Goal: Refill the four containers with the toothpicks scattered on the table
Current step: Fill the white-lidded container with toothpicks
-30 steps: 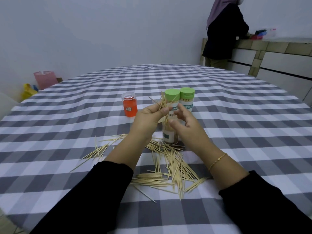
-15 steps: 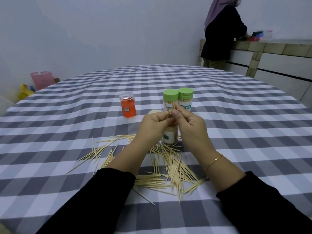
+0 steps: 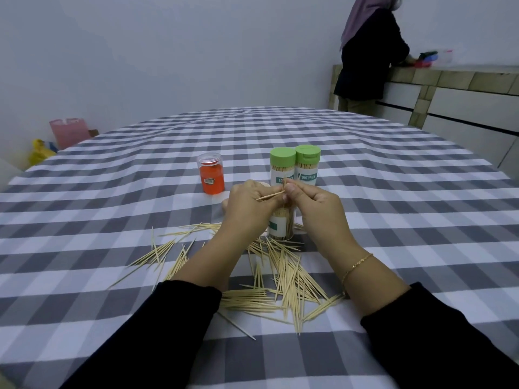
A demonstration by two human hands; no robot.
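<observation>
- The open container (image 3: 280,224) shows only its lower part; its mouth is hidden behind the left hand (image 3: 250,207) and right hand (image 3: 318,210).
- A pale round thing (image 3: 224,204), just left of that container, is mostly covered by the left hand; what it is cannot be told.
- Behind that container, the left green-lidded container (image 3: 282,169) has its label partly blocked.
- Both sleeves (image 3: 157,332) are cut off at the bottom edge.

checked cloth (image 3: 393,209) covers worktop | person (image 3: 368,51) stands at tiled counter (image 3: 455,78) | pink bin (image 3: 68,132) far left
</observation>
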